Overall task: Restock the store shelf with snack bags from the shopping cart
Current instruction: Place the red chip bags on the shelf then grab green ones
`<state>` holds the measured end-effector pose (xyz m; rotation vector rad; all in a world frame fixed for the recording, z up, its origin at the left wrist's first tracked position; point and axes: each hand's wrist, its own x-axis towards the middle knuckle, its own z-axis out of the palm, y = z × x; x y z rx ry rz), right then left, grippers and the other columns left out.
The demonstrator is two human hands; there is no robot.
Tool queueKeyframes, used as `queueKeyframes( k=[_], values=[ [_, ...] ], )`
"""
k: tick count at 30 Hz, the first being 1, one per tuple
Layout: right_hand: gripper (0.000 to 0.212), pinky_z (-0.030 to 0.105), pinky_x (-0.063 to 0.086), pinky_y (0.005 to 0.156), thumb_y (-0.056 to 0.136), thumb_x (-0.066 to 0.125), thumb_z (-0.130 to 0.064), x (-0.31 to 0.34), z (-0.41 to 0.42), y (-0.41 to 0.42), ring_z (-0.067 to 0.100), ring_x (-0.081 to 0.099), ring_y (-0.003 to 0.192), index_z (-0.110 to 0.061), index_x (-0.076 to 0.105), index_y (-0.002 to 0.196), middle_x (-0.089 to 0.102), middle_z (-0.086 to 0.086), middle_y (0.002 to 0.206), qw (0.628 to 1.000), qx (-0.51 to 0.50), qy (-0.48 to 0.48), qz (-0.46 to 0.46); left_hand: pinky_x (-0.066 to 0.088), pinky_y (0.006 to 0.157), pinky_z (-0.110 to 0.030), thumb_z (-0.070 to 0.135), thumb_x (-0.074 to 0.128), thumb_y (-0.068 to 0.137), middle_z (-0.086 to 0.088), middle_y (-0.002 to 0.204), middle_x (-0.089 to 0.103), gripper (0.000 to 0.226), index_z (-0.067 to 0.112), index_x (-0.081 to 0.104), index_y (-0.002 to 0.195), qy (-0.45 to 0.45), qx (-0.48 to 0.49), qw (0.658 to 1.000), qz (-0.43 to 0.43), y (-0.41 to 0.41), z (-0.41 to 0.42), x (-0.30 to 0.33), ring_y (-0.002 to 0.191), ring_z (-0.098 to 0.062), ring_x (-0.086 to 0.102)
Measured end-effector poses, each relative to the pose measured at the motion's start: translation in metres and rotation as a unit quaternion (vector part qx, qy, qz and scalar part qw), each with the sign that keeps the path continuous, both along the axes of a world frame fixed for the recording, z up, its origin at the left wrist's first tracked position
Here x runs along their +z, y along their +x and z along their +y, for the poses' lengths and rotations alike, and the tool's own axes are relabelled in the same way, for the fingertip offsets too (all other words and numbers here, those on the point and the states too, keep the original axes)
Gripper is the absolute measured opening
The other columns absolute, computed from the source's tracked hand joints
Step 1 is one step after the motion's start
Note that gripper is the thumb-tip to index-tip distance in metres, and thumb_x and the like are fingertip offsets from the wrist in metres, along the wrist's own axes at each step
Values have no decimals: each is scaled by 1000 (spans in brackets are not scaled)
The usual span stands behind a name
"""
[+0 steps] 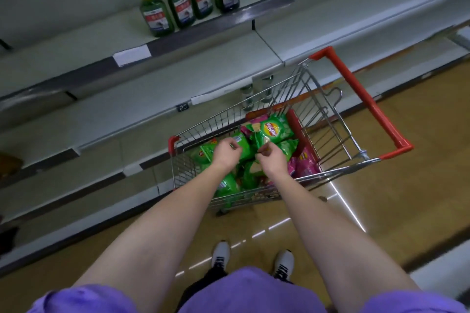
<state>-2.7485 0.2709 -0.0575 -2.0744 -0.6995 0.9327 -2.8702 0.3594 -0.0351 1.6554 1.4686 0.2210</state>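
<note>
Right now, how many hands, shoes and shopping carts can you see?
Hands: 2, the left hand and the right hand, each pinching a green snack bag
White shoes: 2
Shopping cart: 1
Total: 5

left hand (225,154): fingers curled, pinching | right hand (270,159): fingers curled, pinching | arms outstretched

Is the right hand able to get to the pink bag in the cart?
Probably yes. The right hand is already down in the cart, pinching a green bag, and the pink bag lies just beside it, uncovered on top. It would need to let go of the green one first.
</note>
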Motion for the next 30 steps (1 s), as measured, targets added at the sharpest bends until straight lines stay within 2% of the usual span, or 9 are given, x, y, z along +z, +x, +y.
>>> queueKeyframes(
  k=[2, 6, 8, 11, 13, 15, 20, 24, 30],
  values=[
    [12, 11, 38, 44, 94, 65, -10, 0, 7, -11, 6, 56, 61, -10, 63, 106, 65, 4, 90, 1000, -11, -7, -8, 53, 56, -27, 13, 59, 96, -12, 98, 70, 6, 14, 61, 90, 0, -5, 1000, -6, -10, 10, -4, 69, -20, 65],
    [12, 31, 53, 84, 90, 71, -14, 0, 18, -36, 22, 64, 91, -16, 64, 100, 69, 6, 102, 999, -27, -29, -18, 62, 78, -45, 12, 62, 95, -10, 91, 69, 15, 18, 60, 82, -25, -14, 1000, -12, -34, 34, -14, 78, -26, 68],
    [13, 36, 56, 89, 90, 71, -14, -2, 23, -47, 23, 67, 94, -19, 62, 98, 70, 5, 100, 999, -29, -37, -21, 61, 81, -45, 14, 64, 96, -8, 93, 69, 14, 19, 60, 83, -20, -12, 1000, -10, -45, 47, -19, 82, -27, 69],
    [15, 37, 57, 81, 89, 71, -13, -5, 27, -65, 26, 69, 87, -19, 60, 98, 68, 3, 90, 998, -37, -46, -27, 60, 81, -43, 14, 64, 96, -6, 94, 69, 13, 16, 61, 84, -7, -33, 999, -17, -62, 59, -28, 86, -27, 69],
    [16, 32, 51, 69, 89, 70, -11, -5, 30, -77, 25, 66, 81, -17, 59, 99, 64, -1, 83, 998, -34, -51, -33, 55, 78, -35, 17, 63, 97, -5, 100, 69, 8, 15, 62, 90, -4, -63, 998, -8, -73, 63, -28, 88, -26, 68],
    [16, 28, 46, 66, 90, 70, -10, -3, 34, -88, 22, 62, 77, -15, 59, 100, 60, -5, 79, 997, -34, -54, -46, 49, 75, -32, 19, 63, 98, -6, 105, 69, 7, 14, 62, 93, -2, -83, 997, -8, -83, 70, -29, 88, -24, 68],
    [21, 29, 50, 64, 90, 71, -12, -3, 43, -105, 22, 63, 81, -12, 61, 108, 62, 0, 90, 996, -49, -54, -53, 46, 69, -30, 20, 62, 98, -4, 98, 67, 9, 11, 63, 97, 1, -121, 993, -6, -94, 82, -26, 73, -19, 64],
    [25, 32, 50, 68, 89, 73, -14, -3, 47, -107, 22, 63, 83, -13, 61, 111, 60, -2, 90, 995, -76, -44, -37, 55, 81, -39, 18, 62, 97, -6, 97, 68, 6, 11, 63, 96, -1, -139, 990, -21, -90, 91, -19, 84, -24, 66],
    [27, 27, 50, 66, 89, 71, -15, 1, 46, -94, 23, 64, 87, -11, 61, 114, 62, 0, 96, 993, -103, -46, -38, 54, 92, -42, 16, 62, 96, -9, 111, 68, 5, 11, 63, 96, -7, -179, 984, -15, -74, 85, -13, 101, -27, 65]
  ],
)
